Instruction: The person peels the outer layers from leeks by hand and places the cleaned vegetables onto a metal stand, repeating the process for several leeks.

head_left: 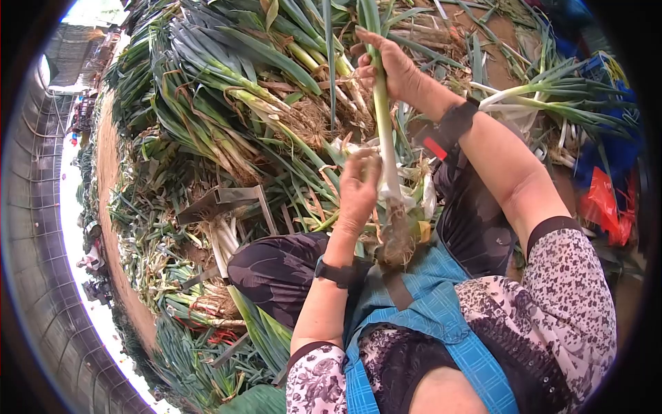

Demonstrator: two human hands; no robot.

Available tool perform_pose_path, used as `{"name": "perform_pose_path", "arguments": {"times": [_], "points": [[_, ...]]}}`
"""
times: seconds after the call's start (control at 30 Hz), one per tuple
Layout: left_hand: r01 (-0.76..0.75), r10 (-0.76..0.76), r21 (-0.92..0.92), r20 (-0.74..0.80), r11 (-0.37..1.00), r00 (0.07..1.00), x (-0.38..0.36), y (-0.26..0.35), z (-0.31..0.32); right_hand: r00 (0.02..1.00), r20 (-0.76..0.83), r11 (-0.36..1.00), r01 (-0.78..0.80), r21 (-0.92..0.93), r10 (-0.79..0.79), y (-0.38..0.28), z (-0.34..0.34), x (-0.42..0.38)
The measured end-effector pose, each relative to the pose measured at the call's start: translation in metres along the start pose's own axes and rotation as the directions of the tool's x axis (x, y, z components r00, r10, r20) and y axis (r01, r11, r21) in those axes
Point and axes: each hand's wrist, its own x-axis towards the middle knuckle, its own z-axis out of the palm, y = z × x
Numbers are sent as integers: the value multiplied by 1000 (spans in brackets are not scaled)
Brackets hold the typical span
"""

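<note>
Head-camera view over a lap, amid heaped leeks on the ground. Right hand closed around the green upper stalk of one long leek; left hand pinching the white shaft low down, just above the muddy root tuft hanging over a blue apron. Likely light, stiff in the shaft, floppy in the leaves, damp skins probably slippery; best gripped on the firm white part. Leek pile beyond the knees.

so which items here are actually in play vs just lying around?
In play:
left hand, grip closed on the leek's white shaft
right hand, grip closed on its green stalk
leek, roots toward the lap

Lying about:
leek pile
metal frame
trimmed leeks
red bag
</note>
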Motion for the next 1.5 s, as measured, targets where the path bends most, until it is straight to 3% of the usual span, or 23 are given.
{"name": "perform_pose_path", "arguments": {"times": [0.13, 0.23, 0.33, 0.47, 0.5, 0.53, 0.6, 0.63, 0.67, 0.7, 0.73, 0.8, 0.9, 0.93, 1.0, 1.07, 1.1, 1.17, 1.27, 1.3, 1.37, 1.4, 1.5], "points": [[138, -187, 199, 249, 970, 950, -27, 9, -1, 988, -126, 996, 88, 5, -86, -14, -15, 2], [89, -134, 187, 240, 978, 961, -39, -11, -10, 975, -207, 996, 87, 10, -83, -22, -25, 1], [172, -165, -9, 225, 985, 960, -55, 2, -10, 949, -299, 992, 118, 35, -102, -25, -41, 7], [217, -218, 27, 185, 976, 958, -84, 13, -25, 903, -422, 986, 137, 99, -83, -29, -57, 12], [218, -218, 20, 107, 976, 970, -97, 28, -24, 902, -431, 979, 62, 194, 28, -34, -65, 17], [105, -140, 244, 132, 964, 981, -109, 25, -36, 867, -493, 981, 147, 126, -67, -34, -71, 22], [-315, 237, 504, 214, 804, 948, -138, 45, -38, 835, -545, 978, 168, 124, -74, -45, -89, 30], [132, -166, 290, 93, 948, 982, -164, 36, -56, 801, -584, 975, 212, 71, -132, -53, -96, 32], [341, -349, 172, 20, 924, 937, -182, 42, -61, 763, -618, 967, 256, 17, -191, -62, -104, 35], [339, -377, 350, 46, 873, 925, -187, 34, -75, 773, -603, 968, 252, 8, -197, -74, -122, 47], [332, -410, 508, 46, 795, 911, -192, 25, -86, 774, -525, 911, 412, -6, -354, -72, -136, 60], [-144, -63, 847, 204, 511, 977, -167, 35, -85, 839, -501, 903, 365, 226, -214, -74, -119, 51], [-176, 227, 908, 93, 380, 969, -103, 54, -62, 842, -498, 855, 404, 326, -208, -66, -92, 38], [-156, 239, 865, 44, 476, 970, -81, 54, -50, 844, -478, 838, 432, 333, -244, -59, -79, 25], [304, -297, 568, -107, 765, 949, -33, 66, -26, 840, -477, 826, 448, 344, -257, -53, -69, 17], [91, -80, 175, -72, 980, 994, -15, 24, -12, 860, -495, 802, 379, 461, -122, -52, -72, 17], [-32, 31, -33, -53, 999, 998, -6, 3, -5, 861, -495, 811, 368, 454, -113, -49, -70, 15], [-160, 147, -95, -129, 983, 981, -5, -2, 14, 855, -512, 827, 350, 440, -89, -43, -73, 8], [244, -277, -346, -48, 906, 960, -15, -5, 5, 842, -527, 833, 368, 413, -111, -36, -83, 8], [173, -177, -95, -44, 980, 983, -24, -6, -5, 836, -542, 823, 362, 438, -79, -38, -90, 14], [180, -200, -219, -75, 959, 977, -49, 3, -21, 725, -670, 808, 487, 332, -161, -47, -96, 17], [225, -330, -569, -87, 791, 940, -64, 29, -24, 659, -724, 795, 542, 271, -202, -54, -95, 15], [304, -352, -453, -24, 838, 936, -123, 23, -91, 719, -678, 840, 456, 294, -153, -82, -125, 23]]}}
